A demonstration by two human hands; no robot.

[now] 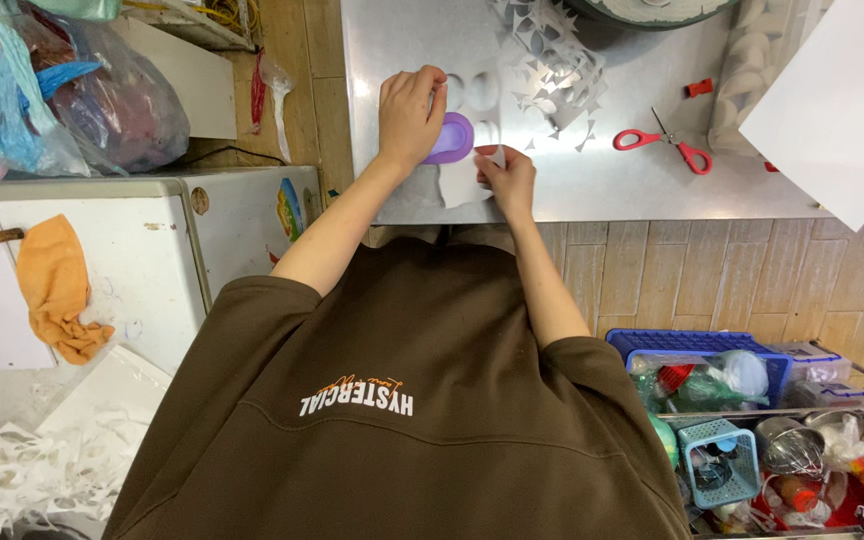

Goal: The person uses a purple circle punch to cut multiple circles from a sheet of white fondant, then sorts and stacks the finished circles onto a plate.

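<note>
Left hand (409,115), head view: palm and curled fingers press down on a purple rounded plastic paper punch (451,138) at the near edge of the grey metal tabletop (592,190). Right hand (508,172) pinches a white paper sheet (462,185) fed under the punch. Risk, as judged: the sheet may skew or tear if the pinch slackens; scattered white paper offcuts (557,70) could jam underneath. Red-handled scissors (664,142) lie well apart.
</note>
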